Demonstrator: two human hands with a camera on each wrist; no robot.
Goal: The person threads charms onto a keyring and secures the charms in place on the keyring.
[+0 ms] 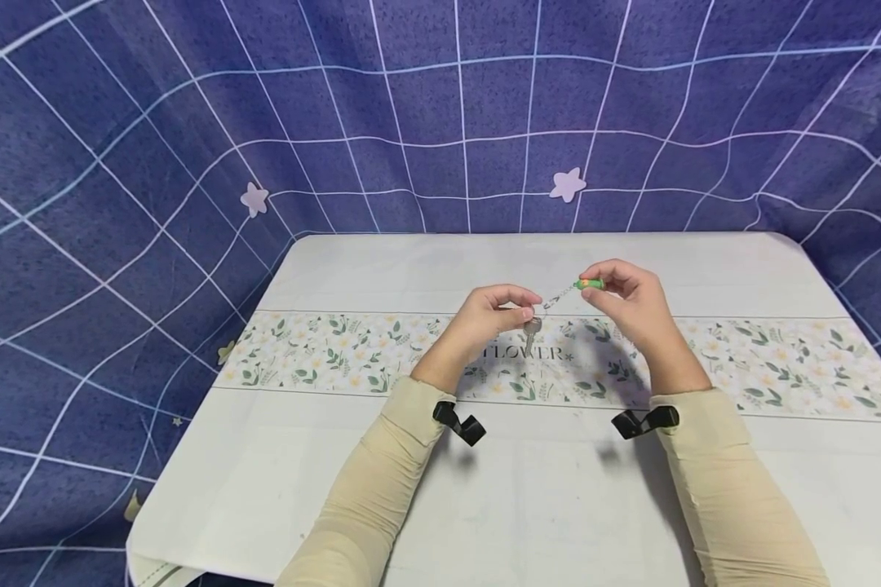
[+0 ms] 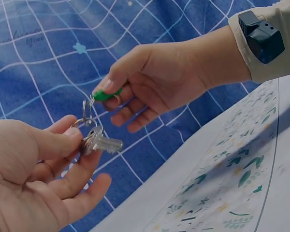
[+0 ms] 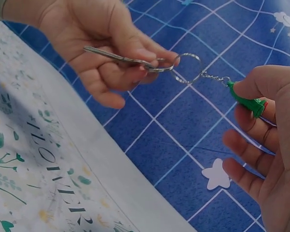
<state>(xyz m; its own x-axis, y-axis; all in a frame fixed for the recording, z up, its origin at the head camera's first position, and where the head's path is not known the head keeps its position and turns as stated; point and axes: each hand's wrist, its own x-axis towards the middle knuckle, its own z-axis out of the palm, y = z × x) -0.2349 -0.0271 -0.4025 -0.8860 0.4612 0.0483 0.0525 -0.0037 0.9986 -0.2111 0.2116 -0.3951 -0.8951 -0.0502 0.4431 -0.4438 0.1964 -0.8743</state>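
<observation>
My left hand [image 1: 493, 316] pinches a bunch of silver keys [image 2: 105, 143] at their ring, between thumb and fingers. The key blades hang down over the table in the head view. A small green charm [image 3: 251, 104] with a bit of red on it is held by my right hand [image 1: 627, 302], thumb against fingers. Between the hands runs a short metal chain [image 3: 215, 76], joined to a round key ring [image 3: 187, 67] beside the left fingertips. Both hands are raised above the table, and the chain looks drawn out between them.
A white tablecloth [image 1: 558, 481] covers the table, with a floral band [image 1: 338, 350] across it bearing printed letters. Behind and to the left hangs a blue curtain [image 1: 411, 106] with a white grid and star shapes. Black wrist cameras [image 1: 458, 422] sit on both sleeves.
</observation>
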